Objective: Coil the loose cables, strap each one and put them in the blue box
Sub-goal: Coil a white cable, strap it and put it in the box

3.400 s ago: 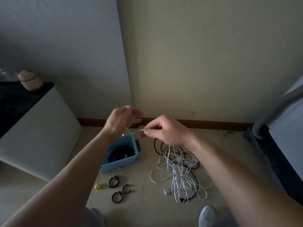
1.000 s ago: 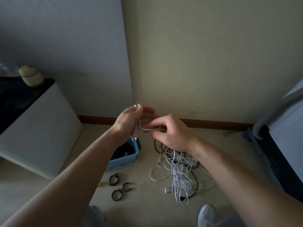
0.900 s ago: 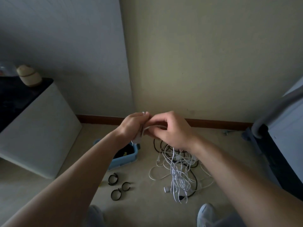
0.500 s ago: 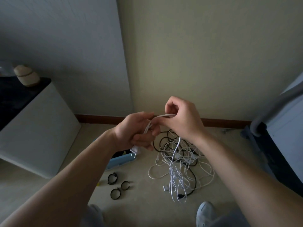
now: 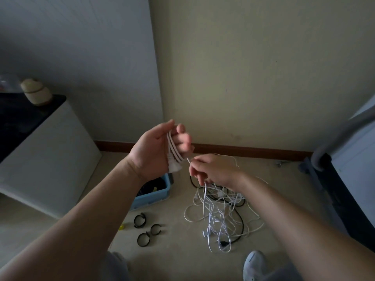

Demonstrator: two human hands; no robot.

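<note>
I have one view (wide-angle, worn on the head): it looks forward and down from close above the left grip (image 5: 156,153) and right grip (image 5: 213,169), with the floor (image 5: 182,252) beneath them and the wall corner (image 5: 160,78) beyond.

Bare floor (image 5: 178,205) between blue box (image 5: 162,194) and cable tangle (image 5: 221,216) (straps (image 5: 142,222) nearer); white cabinet (image 5: 50,159) leftward.

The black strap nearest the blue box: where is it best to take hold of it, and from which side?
Probably its thin band, from above. The black strap nearest the blue box lies flat on the floor as an open ring, so one finger can go inside the loop and the thumb outside, pinching the band.
</note>
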